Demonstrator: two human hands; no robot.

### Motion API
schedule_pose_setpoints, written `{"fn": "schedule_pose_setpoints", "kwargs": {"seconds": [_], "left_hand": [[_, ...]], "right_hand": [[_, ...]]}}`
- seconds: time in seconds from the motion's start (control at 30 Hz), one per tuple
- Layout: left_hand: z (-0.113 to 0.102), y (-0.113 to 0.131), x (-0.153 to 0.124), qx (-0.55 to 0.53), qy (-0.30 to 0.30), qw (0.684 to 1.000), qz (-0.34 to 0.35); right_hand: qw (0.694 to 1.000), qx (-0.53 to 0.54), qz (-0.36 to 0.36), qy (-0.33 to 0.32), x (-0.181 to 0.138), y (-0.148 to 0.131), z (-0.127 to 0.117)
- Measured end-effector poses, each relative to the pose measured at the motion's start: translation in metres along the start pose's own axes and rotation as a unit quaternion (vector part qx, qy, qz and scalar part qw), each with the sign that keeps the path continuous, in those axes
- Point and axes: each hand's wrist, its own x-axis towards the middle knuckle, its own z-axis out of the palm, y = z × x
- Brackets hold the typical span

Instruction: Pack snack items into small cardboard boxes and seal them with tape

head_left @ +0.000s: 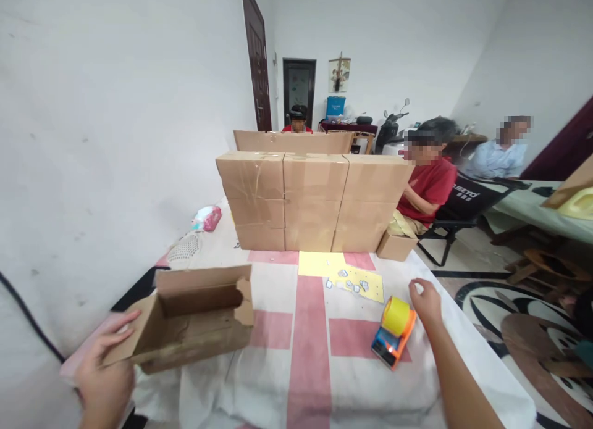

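My left hand [105, 370] grips the left flap of an open, empty cardboard box [194, 321] that lies on its side on the table, opening upward and toward me. My right hand [426, 302] hovers just right of a tape dispenser [393, 331], orange and blue with a yellow tape roll, fingers curled loosely with nothing in them. The dispenser rests on the white and pink tablecloth [315, 355]. A yellow sheet [343, 274] with small stickers lies beyond it.
A wall of stacked sealed cardboard boxes [312, 200] stands across the far table. A small box [396, 245] sits at its right end. A person in red [428, 188] sits right of it, another person [500, 154] further back, and one behind the boxes [297, 120]. A pink packet [209, 218] lies left.
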Motion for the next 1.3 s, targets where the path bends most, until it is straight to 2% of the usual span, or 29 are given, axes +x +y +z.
{"fn": "schedule_pose_setpoints", "kwargs": {"seconds": [0.1, 0.17, 0.23, 0.27, 0.37, 0.47, 0.5, 0.57, 0.7, 0.83, 0.93, 1.0, 1.1, 1.2, 1.3], "left_hand": [[0.026, 0.027, -0.010, -0.184, 0.067, 0.980, -0.031], [0.047, 0.036, -0.012, -0.219, 0.077, 0.971, -0.054], [0.071, 0.043, -0.016, -0.268, 0.076, 0.956, -0.088], [0.083, 0.046, -0.019, -0.297, 0.066, 0.946, -0.110], [0.120, 0.058, -0.033, -0.378, 0.045, 0.910, -0.164], [0.151, 0.069, -0.047, -0.413, 0.008, 0.892, -0.185], [0.159, 0.070, -0.052, -0.417, -0.004, 0.888, -0.192], [0.170, 0.070, -0.059, -0.418, -0.017, 0.882, -0.216], [0.175, 0.063, -0.070, -0.407, -0.017, 0.876, -0.258], [0.172, 0.063, -0.074, -0.391, -0.052, 0.890, -0.230], [0.171, 0.065, -0.073, -0.381, -0.047, 0.897, -0.220], [0.169, 0.064, -0.074, -0.373, -0.048, 0.900, -0.222], [0.165, 0.059, -0.078, -0.378, -0.074, 0.902, -0.198], [0.161, 0.054, -0.082, -0.365, -0.077, 0.911, -0.174], [0.160, 0.049, -0.086, -0.350, -0.084, 0.919, -0.164]], "right_hand": [[0.995, 0.051, -0.039, 0.070, 0.006, -0.029, -0.022], [0.979, 0.118, -0.108, 0.127, 0.001, -0.060, -0.038], [0.958, 0.175, -0.183, 0.132, -0.013, -0.099, -0.054], [0.952, 0.196, -0.212, 0.101, -0.023, -0.120, -0.061], [0.930, 0.241, -0.271, -0.053, -0.061, -0.183, -0.075], [0.886, 0.220, -0.359, -0.195, -0.097, -0.232, -0.078], [0.870, 0.198, -0.392, -0.224, -0.105, -0.244, -0.077], [0.853, 0.139, -0.443, -0.241, -0.116, -0.258, -0.075], [0.854, 0.066, -0.468, -0.216, -0.119, -0.267, -0.069], [0.828, 0.065, -0.500, -0.244, -0.120, -0.273, -0.066], [0.842, 0.088, -0.482, -0.227, -0.122, -0.265, -0.067], [0.873, 0.127, -0.430, -0.195, -0.126, -0.250, -0.067], [0.914, 0.201, -0.313, -0.160, -0.138, -0.218, -0.063], [0.921, 0.285, -0.204, -0.167, -0.155, -0.193, -0.052], [0.920, 0.323, -0.125, -0.185, -0.170, -0.183, -0.036]]}}
